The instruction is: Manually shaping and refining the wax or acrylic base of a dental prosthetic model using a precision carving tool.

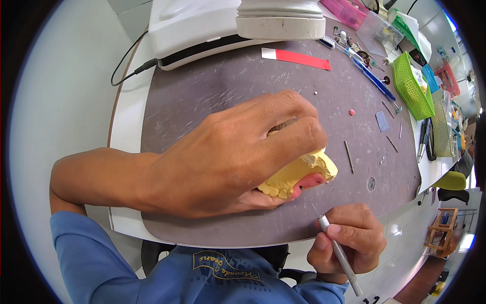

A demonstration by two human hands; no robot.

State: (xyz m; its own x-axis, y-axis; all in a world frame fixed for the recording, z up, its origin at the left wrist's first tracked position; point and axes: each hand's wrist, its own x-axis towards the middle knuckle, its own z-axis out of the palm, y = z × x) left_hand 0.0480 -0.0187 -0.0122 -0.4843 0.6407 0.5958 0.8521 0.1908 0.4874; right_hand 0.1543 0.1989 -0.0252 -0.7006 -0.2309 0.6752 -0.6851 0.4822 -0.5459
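My left hand [228,157] is closed around a yellow dental cast [278,182] over the middle of the grey mat, its fingers curled across the top. Pink material [309,181] with small dark spots covers part of the cast's right side, and plaster teeth show along its lower edge. My right hand [354,238], at the mat's front edge, pinches a slim metal tool [340,253] by its knurled grip. The tool's fine tip points up-left toward the cast, apparently just short of it. Part of the cast is hidden behind my left hand.
A white machine [197,25] stands at the back. A red-and-white strip [298,59], brushes, blue-handled tool [374,78], small burs and a pink lump [352,112] lie on the mat [177,101]. Green basket [405,76], bins and black handpiece [424,139] line the right. Someone's grey sleeve [463,164] shows beyond.
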